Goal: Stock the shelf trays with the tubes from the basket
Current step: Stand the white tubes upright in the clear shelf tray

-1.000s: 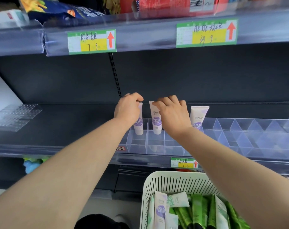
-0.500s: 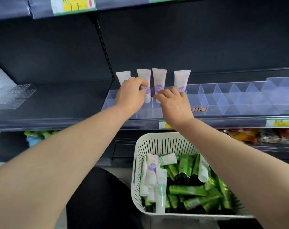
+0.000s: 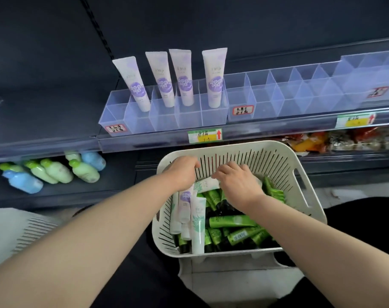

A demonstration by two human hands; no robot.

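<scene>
Head view finds both hands in the basket [image 3: 300, 162], left hand [image 3: 182, 172] fingers [image 3: 194, 165] clenched round a purple-label tube [image 3: 185, 196], right hand [image 3: 238, 183] seemingly pinching a white-green tube [image 3: 205, 185] just beside them; these should handle light, squashy and slick, best gripped gently mid-body.

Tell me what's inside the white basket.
Green tubes and a few white tubes, piled in the basket; left hand and right hand reach in. Whatever lies under pile and hands is covered.
</scene>
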